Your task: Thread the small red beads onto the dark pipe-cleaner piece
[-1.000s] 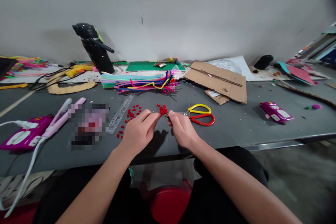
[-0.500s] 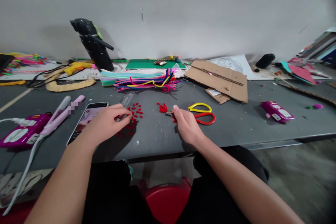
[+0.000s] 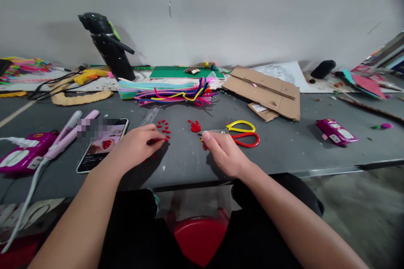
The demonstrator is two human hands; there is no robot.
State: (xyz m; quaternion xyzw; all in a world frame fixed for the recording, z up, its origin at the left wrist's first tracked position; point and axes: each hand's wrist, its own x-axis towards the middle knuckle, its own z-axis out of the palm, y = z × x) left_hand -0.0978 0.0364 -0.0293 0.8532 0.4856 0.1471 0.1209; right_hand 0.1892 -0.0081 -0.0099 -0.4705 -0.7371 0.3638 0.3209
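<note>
Small red pieces (image 3: 163,126) lie scattered on the grey table beside my left hand (image 3: 140,147). The thumb and fingertips of that hand are pinched together, with a small red piece at their tips. A tighter pile of red pieces (image 3: 195,126) sits in the middle. Just below this pile is my right hand (image 3: 222,149), its thumb and index finger closed on something small that I cannot make out. Scissors with yellow and red handles (image 3: 243,133) lie beyond my right hand, which partly covers their blades.
A phone (image 3: 102,147), a pink hair straightener (image 3: 71,136) and a purple power strip (image 3: 27,153) lie left. Behind are pipe cleaners (image 3: 170,91), a black thermos (image 3: 112,48) and cardboard (image 3: 263,92). Another purple power strip (image 3: 337,132) lies right.
My left hand has moved right, its fingertips now at the right side of the scattered pieces. My right hand has shifted slightly left. The camera view has shifted a little.
</note>
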